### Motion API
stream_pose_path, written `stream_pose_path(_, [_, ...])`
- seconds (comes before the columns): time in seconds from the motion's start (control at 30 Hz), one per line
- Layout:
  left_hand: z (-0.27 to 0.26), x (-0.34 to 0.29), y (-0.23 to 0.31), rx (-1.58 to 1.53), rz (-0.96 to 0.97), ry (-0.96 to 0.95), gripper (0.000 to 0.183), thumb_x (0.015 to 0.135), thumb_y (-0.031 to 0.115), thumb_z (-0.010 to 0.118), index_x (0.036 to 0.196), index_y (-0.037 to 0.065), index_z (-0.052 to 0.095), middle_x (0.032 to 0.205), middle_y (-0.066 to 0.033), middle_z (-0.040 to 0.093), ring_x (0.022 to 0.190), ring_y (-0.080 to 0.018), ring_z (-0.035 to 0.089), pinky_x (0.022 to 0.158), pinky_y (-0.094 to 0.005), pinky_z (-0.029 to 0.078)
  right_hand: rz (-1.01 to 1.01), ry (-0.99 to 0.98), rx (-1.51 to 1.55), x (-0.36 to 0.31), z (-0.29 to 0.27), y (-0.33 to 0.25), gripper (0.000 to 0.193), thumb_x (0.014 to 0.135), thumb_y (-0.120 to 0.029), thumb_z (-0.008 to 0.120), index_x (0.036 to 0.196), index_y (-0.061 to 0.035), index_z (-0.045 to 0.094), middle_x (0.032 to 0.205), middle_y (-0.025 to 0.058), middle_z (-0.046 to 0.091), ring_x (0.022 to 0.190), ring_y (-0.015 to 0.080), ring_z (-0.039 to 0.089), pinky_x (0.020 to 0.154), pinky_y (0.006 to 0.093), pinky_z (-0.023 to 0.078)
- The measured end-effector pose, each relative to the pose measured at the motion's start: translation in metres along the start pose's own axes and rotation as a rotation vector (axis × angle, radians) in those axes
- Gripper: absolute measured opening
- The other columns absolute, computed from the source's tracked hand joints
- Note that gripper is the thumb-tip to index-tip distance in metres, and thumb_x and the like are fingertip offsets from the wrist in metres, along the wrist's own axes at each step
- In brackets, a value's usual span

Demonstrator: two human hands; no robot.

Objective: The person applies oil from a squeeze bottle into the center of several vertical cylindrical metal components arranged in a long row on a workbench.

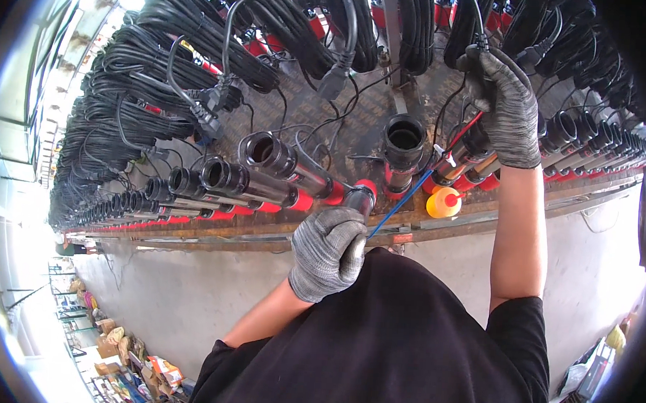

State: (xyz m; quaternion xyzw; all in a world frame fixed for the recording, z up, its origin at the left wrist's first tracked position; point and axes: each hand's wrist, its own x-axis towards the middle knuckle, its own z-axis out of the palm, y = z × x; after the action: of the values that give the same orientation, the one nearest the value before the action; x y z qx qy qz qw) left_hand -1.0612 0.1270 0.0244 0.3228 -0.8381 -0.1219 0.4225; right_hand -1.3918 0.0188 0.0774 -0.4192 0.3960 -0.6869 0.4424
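Observation:
My left hand (328, 253), in a grey knit glove, is closed around a short dark cylinder with a red end (363, 194) near the table's front edge. My right hand (506, 101), gloved alike, is raised over the table, its fingers curled around the end of a black power cable (481, 37); the part inside the grip is hidden. Below the right hand runs a thin red-and-blue cord or rod (402, 201) with a white piece on it. Between the hands stands a metal tube with an open black collar (404, 136).
Rows of similar metal tubes (267, 152) with black collars and red ends line both sides. Thick coiled black cables (194, 23) with plugs (335, 79) crowd the back. A yellow bottle with a red cap (444, 203) stands by the table edge (263, 243). Boxes (164, 371) lie lower left.

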Motion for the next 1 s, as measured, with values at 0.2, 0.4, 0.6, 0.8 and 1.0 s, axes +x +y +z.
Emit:
stream_pose_path(0.2, [0.000, -0.004, 0.000, 0.017, 0.007, 0.006, 0.018, 0.084, 0.005, 0.073, 0.101, 0.008, 0.067, 0.100, -0.0108, 0.072, 0.086, -0.0333, 0.069, 0.075, -0.0437, 0.056, 0.032, 0.055, -0.034, 0.000, -0.003, 0.003, 0.022, 0.103, -0.020, 0.065, 0.115, -0.0047, 0.075, 0.092, 0.0030, 0.076, 0.064, 0.0051, 0.058, 0.052, 0.0191, 0.038])
stream_pose_path(0.4, [-0.002, -0.003, 0.004, -0.012, 0.012, 0.009, 0.025, 0.084, 0.001, 0.073, 0.107, 0.008, 0.066, 0.100, -0.0121, 0.073, 0.087, -0.0323, 0.071, 0.076, -0.0426, 0.058, 0.026, 0.080, -0.093, -0.001, 0.001, 0.003, 0.023, 0.102, -0.023, 0.069, 0.116, -0.0068, 0.077, 0.090, 0.0006, 0.075, 0.065, 0.0043, 0.058, 0.054, 0.0179, 0.038])
stream_pose_path(0.6, [-0.003, -0.003, 0.004, -0.106, -0.097, 0.021, 0.060, 0.079, 0.014, 0.086, 0.133, 0.007, 0.062, 0.118, -0.0150, 0.072, 0.102, -0.0346, 0.072, 0.086, -0.0423, 0.060, 0.005, 0.201, -0.107, -0.002, 0.007, 0.006, 0.028, 0.102, -0.024, 0.071, 0.123, -0.0050, 0.075, 0.095, 0.0021, 0.076, 0.067, 0.0051, 0.061, 0.053, 0.0165, 0.038])
stream_pose_path(0.8, [0.000, -0.012, 0.001, -0.180, -0.139, 0.065, 0.075, 0.080, 0.020, 0.089, 0.145, 0.003, 0.055, 0.110, -0.0132, 0.071, 0.091, -0.0312, 0.070, 0.079, -0.0402, 0.059, -0.014, 0.106, -0.173, -0.008, 0.011, -0.002, 0.035, 0.104, -0.035, 0.069, 0.120, -0.0036, 0.074, 0.086, 0.0002, 0.070, 0.062, 0.0036, 0.052, 0.054, 0.0183, 0.036])
stream_pose_path(1.0, [0.003, -0.011, -0.006, -0.175, -0.063, 0.106, 0.079, 0.077, 0.018, 0.090, 0.145, 0.001, 0.054, 0.101, -0.0122, 0.071, 0.080, -0.0298, 0.069, 0.072, -0.0400, 0.057, 0.023, 0.093, -0.063, 0.004, -0.005, 0.003, 0.032, 0.104, -0.033, 0.069, 0.117, -0.0050, 0.076, 0.086, 0.0016, 0.072, 0.057, 0.0044, 0.055, 0.045, 0.0168, 0.033])
